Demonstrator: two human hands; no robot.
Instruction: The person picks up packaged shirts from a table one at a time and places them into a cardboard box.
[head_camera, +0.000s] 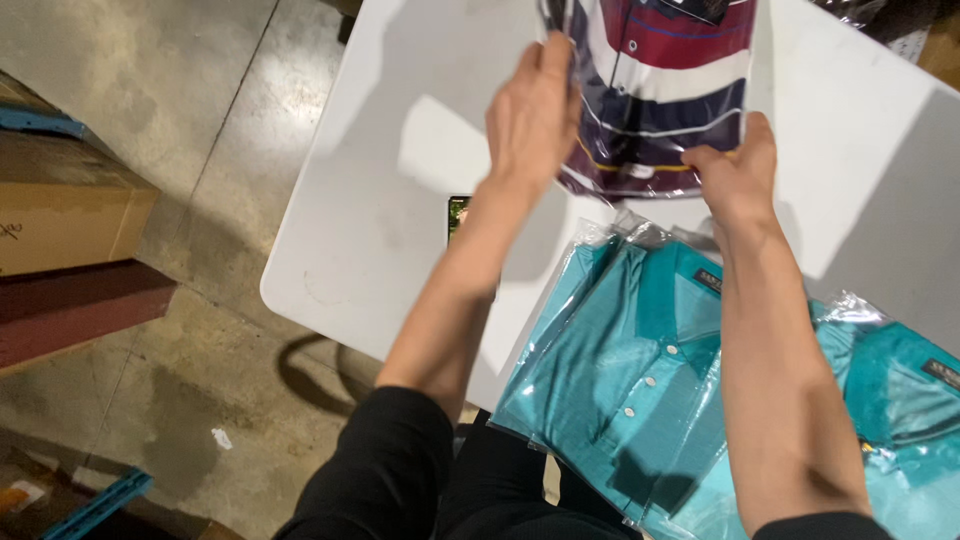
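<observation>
Both my hands hold up a folded striped shirt (665, 90) in a clear plastic bag, with maroon, white and navy bands. My left hand (532, 115) grips the bag's left edge. My right hand (735, 172) pinches its lower right corner. The bag hangs above a white table (380, 190). Below it on the table lie two teal polo shirts, each in a clear bag: one (610, 370) in front of me, another (900, 420) to its right, partly hidden by my right forearm.
A small dark phone-like object (457, 215) lies on the table, mostly hidden behind my left wrist. Cardboard boxes (60, 210) stand on the concrete floor at left. A blue bar (100, 505) lies at the bottom left.
</observation>
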